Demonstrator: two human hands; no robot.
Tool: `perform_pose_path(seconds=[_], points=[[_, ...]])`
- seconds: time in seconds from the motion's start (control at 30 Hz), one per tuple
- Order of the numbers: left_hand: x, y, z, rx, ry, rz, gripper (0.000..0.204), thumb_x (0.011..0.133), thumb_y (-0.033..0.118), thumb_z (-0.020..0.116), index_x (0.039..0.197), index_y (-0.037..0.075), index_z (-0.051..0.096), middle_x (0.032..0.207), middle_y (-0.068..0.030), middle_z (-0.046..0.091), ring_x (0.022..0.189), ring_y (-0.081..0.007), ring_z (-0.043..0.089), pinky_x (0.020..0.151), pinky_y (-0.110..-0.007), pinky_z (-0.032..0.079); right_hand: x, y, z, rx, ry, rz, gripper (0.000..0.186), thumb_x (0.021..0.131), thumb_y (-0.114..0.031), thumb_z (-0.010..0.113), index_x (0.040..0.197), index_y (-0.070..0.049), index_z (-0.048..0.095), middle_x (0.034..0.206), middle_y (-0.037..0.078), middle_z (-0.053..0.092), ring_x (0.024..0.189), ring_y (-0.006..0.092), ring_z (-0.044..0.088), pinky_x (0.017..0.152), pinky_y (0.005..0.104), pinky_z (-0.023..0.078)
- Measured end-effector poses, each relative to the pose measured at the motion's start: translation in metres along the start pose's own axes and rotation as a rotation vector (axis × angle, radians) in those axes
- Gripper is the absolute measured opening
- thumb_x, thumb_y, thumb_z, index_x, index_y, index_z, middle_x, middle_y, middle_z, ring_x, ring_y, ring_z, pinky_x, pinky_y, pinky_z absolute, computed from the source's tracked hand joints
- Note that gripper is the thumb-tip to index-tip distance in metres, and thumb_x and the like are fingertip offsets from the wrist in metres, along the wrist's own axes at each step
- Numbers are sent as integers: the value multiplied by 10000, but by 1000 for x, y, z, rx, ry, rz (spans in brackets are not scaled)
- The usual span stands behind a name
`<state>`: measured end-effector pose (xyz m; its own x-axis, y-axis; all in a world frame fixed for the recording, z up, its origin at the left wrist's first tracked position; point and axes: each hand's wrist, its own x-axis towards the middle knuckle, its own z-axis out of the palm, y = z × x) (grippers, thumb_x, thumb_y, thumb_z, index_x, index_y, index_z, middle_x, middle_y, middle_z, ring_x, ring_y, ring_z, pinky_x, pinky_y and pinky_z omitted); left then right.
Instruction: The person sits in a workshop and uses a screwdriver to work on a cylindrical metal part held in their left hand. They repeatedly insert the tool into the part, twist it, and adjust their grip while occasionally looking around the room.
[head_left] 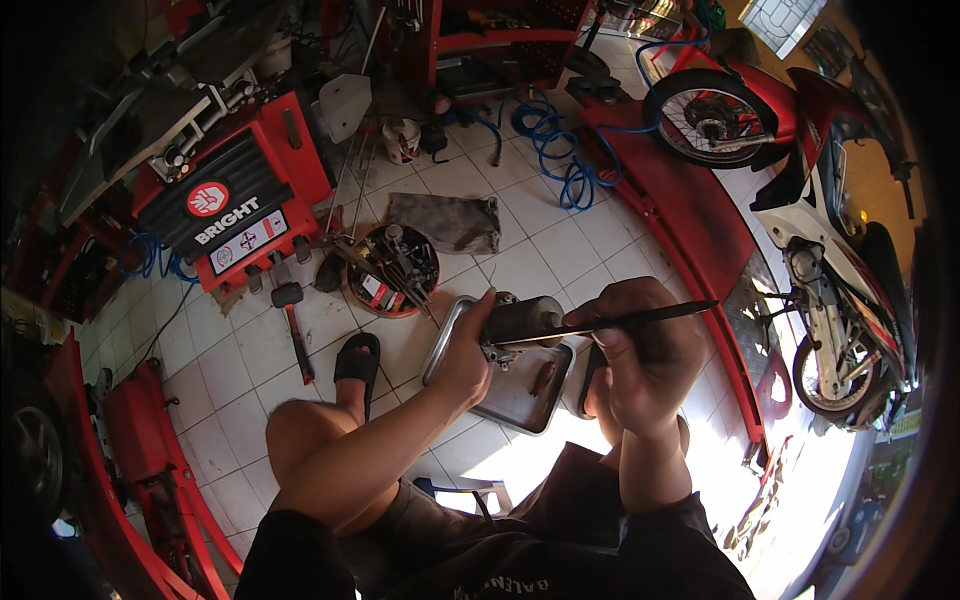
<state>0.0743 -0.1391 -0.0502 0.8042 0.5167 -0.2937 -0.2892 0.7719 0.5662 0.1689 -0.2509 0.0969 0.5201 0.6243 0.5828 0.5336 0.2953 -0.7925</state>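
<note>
My left hand (466, 357) is closed around a dark grey cylindrical metal part (522, 321), held over a shallow metal tray (540, 431). In my right hand (650, 362), gripped between thumb and fingers, is a screwdriver (678, 311) with a dark handle pointing right. Its thin shaft runs left along the near side of the cylinder; whether its tip touches the part, I cannot tell. A small reddish-brown piece (543, 377) lies in the tray. My fingers hide much of the part's left end.
A round container of tools (393, 268) and a grey rag (445, 222) are on the tiled floor ahead. A hammer (297, 335) lies at left, near a red machine (240, 190). Blue hose (565, 150) coils near a red lift platform (680, 200); motorcycle (825, 270) at right.
</note>
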Motion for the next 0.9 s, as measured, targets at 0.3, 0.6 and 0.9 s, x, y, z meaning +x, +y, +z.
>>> perform_pose_path(seconds=[0.3, 0.6, 0.9], points=[[6, -9, -13, -23, -38, -22, 374, 1045, 437, 401, 1075, 135, 620, 943, -21, 683, 789, -138, 629, 615, -310, 472, -1, 1, 1, -3, -40, 11, 148, 755, 101, 694, 880, 31, 728, 846, 106, 684, 712, 183, 650, 616, 274, 505], [0, -2, -7, 40, 33, -7, 366, 1044, 439, 406, 1086, 137, 609, 937, -20, 676, 777, -138, 631, 604, -319, 480, -3, -9, 4, 3, -60, 186, 185, 786, 123, 683, 949, 38, 709, 868, 103, 747, 774, 163, 723, 688, 256, 553], [-4, -2, -9, 0, -46, -46, 394, 1046, 450, 396, 1094, 128, 617, 946, -18, 680, 787, -131, 622, 610, -310, 464, -7, 7, 16, -175, -32, -8, 310, 846, 54, 685, 1149, 68, 618, 889, 135, 743, 773, 197, 732, 761, 287, 573]])
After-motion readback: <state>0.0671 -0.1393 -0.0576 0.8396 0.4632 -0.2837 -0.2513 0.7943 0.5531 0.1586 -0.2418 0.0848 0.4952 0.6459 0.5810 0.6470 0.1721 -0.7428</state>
